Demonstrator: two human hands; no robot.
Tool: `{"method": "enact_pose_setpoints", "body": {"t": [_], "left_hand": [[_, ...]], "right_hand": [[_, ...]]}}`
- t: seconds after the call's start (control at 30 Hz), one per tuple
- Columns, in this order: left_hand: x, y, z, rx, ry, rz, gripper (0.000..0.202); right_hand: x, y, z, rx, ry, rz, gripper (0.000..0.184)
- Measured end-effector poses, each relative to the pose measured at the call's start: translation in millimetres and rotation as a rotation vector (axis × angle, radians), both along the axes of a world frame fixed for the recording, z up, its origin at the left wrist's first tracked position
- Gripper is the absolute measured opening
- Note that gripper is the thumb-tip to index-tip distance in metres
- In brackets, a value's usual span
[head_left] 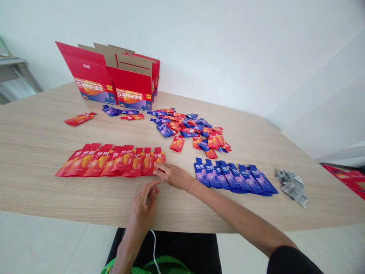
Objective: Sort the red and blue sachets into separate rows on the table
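A row of several red pouches [111, 160] lies overlapped on the wooden table [37, 182]. My right hand [173, 176] rests flat at the right end of that row, fingertips touching the last red pouch [158, 159]. My left hand [144, 203] hovers just below it near the table's front edge, fingers loosely curled with nothing in them. A row of several blue pouches [234, 177] lies to the right of my right hand.
A loose heap of mixed red and blue pouches [191, 129] sits mid-table. Open red cartons [114, 82] stand at the back left. A single red pouch [80, 119] lies left. Silver foil packets [292, 185] lie far right, beside a red box [349, 179].
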State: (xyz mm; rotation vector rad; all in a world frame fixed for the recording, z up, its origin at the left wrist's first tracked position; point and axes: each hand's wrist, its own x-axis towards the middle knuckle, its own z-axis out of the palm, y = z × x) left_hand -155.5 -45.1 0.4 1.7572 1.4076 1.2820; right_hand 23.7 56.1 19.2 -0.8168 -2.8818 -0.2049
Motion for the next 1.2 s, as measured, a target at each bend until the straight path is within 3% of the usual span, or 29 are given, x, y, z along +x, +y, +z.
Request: {"method": "enact_pose_setpoints", "body": {"t": [0.43, 0.53, 0.67, 0.73, 0.93, 1.1, 1.2], "left_hand": [[0, 2, -5.0, 0.061, 0.051, -0.004, 0.027], [0, 2, -5.8, 0.125, 0.102, 0.025, 0.025], [0, 3, -7.6, 0.204, 0.183, 0.118, 0.027], [0, 3, -8.1, 0.219, 0.203, 0.167, 0.029], [2, 2, -7.5, 0.163, 0.191, 0.219, 0.031], [2, 2, -9.1, 0.124, 0.198, 0.21, 0.034], [2, 3, -9.6, 0.095, 0.19, 0.198, 0.034]], "right_hand": [[0, 4, 8.1, 0.007, 0.024, 0.123, 0.019], [10, 13, 17.1, -0.033, 0.178, -0.055, 0.025], [29, 41, 30.9, -0.088, 0.326, -0.582, 0.03], [36, 56, 32.8, -0.149, 0.252, -0.727, 0.035], [39, 71, 29.1, -0.184, 0.054, -0.765, 0.039], [44, 73, 33.9, -0.165, -0.164, -0.675, 0.034], [49, 72, 35.8, -0.128, -0.172, -0.651, 0.032]]}}
